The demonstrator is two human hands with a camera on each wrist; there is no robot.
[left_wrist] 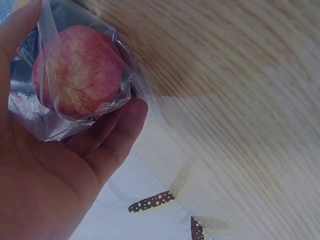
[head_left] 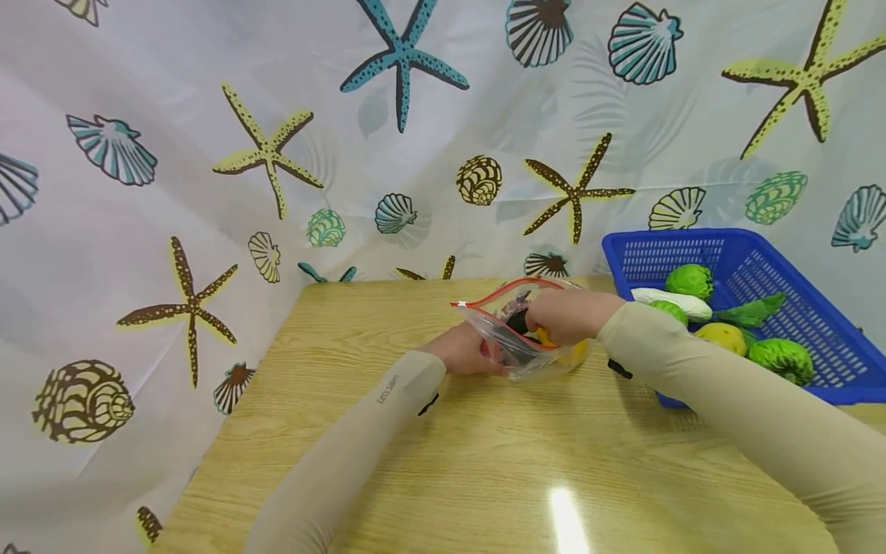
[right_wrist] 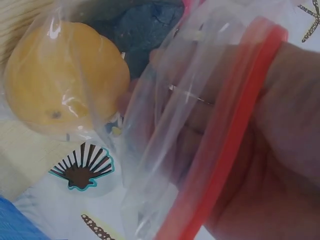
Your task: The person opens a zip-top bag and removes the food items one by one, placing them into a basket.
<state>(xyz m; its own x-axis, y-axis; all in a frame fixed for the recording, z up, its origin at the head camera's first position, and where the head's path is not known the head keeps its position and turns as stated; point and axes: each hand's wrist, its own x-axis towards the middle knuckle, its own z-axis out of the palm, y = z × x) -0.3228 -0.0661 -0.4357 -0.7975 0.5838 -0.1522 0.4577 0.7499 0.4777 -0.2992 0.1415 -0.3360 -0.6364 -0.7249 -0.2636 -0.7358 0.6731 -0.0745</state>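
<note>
A clear zip bag (head_left: pixel 494 327) with a red zip edge stands mouth-up over the table's middle. My left hand (head_left: pixel 467 350) cups its left side from outside, thumb and fingers round a red, apple-like fruit (left_wrist: pixel 80 70) seen through the plastic. My right hand (head_left: pixel 564 314) reaches in through the mouth, past the red zip strip (right_wrist: pixel 220 135). Its fingers bend at a dark, lumpy thing (right_wrist: pixel 145 30), which also shows as a black patch (head_left: pixel 517 322) in the head view. A round yellow-orange fruit (right_wrist: pixel 65 75) lies in the bag beside these fingers.
A blue plastic basket (head_left: pixel 841 338) stands on the right, holding green leafy balls (head_left: pixel 782 360), a yellow fruit (head_left: pixel 722 337) and a long white vegetable (head_left: pixel 671 302). The wooden table (head_left: pixel 360 323) ends at a curtain (head_left: pixel 429 161) printed with shells and starfish.
</note>
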